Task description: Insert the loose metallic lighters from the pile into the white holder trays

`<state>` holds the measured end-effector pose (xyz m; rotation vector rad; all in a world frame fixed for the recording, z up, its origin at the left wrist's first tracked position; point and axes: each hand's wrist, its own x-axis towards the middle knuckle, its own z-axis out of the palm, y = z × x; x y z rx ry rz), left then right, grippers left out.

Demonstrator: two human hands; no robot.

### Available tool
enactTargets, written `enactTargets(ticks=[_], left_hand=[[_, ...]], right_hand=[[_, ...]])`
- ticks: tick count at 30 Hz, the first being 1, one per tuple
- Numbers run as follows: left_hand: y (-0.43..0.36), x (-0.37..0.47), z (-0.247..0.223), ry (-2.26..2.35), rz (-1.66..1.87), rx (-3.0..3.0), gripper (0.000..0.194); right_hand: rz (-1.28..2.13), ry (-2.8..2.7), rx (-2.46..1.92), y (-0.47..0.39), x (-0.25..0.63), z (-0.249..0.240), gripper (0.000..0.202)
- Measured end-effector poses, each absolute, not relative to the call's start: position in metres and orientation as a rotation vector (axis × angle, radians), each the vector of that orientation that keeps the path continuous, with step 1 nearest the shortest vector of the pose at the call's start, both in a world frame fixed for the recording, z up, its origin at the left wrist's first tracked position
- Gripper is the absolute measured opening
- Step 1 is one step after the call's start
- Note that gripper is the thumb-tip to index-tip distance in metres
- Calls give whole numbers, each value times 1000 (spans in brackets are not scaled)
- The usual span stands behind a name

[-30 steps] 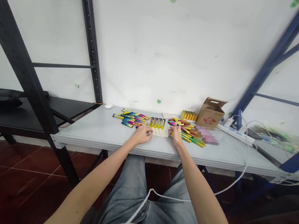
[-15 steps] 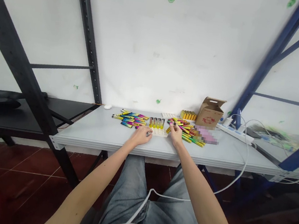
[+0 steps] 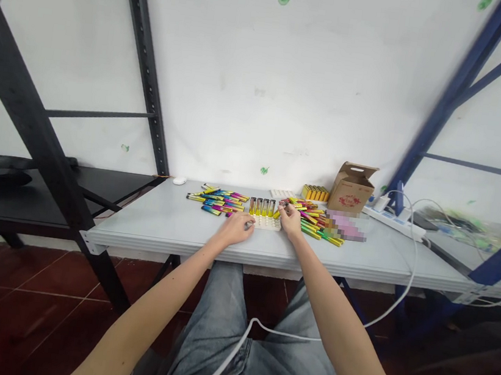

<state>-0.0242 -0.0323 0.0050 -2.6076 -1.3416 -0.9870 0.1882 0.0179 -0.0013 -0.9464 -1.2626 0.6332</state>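
Observation:
A white tray (image 3: 268,224) with rows of holes lies on the table in front of me. Several shiny lighters (image 3: 265,207), gold below and dark on top, stand upright in a row along its far side. My left hand (image 3: 236,229) is closed at the tray's left end, its fingertips curled against the edge. At the right end of that row, my right hand (image 3: 290,220) pinches a gold lighter (image 3: 277,214), which is tilted and partly covered by the fingers.
Loose multicoloured lighters (image 3: 219,199) lie in a pile on the left, and more (image 3: 314,223) on the right. Behind are a second white tray (image 3: 281,193), a block of upright gold lighters (image 3: 315,193) and an open cardboard box (image 3: 352,188). A power strip (image 3: 393,222) with cables sits farther right.
My right hand has moved slightly left, bringing the gold lighter from the right pile's edge to the end of the upright row. My left hand stays at the tray's end.

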Motion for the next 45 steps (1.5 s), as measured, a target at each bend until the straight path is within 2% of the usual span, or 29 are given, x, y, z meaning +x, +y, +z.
enactTargets(ticks=[6,17,25,31,37,45], left_hand=[[-32,-24,5,-1328,-978,-2603,21],[-33,-23,6,-1311,-980,-2607,20],[-31,-22,3,-1303,-978,-2595,19],[-31,-22,3,-1284,-992,-2587,20],[-29,-24,3,-1276,-978,-2593,21],[-29,-27,1,-1214,-876,-2613,28]], right_hand=[[633,-1310,-980,26,190,-15,30],[567,-1376,-1052,29,190,-20,14],[475,-1508,-1196,32,190,-25,34],[399,-1540,-1327,26,187,-21,35],[384,-1587,-1533,15,185,-13,47],[342,-1670,-1568,11,185,-9,48]])
